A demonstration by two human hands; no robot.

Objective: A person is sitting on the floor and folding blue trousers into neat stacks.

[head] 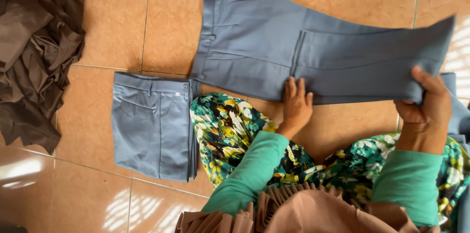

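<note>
A pair of blue-grey trousers [254,47] lies on the tiled floor in front of me, waistband to the left. My left hand [295,104] rests flat on the trousers at the fold line, fingers spread. My right hand [427,103] grips the lower leg end [382,66] of the trousers and holds it doubled back over the upper part, lifted a little off the floor.
A folded stack of blue-grey trousers [152,125] lies at my left beside my knee in floral cloth [227,128]. A heap of dark brown fabric [36,52] fills the far left. More blue-grey cloth [460,115] shows at the right edge. The floor is orange-brown tile [112,17].
</note>
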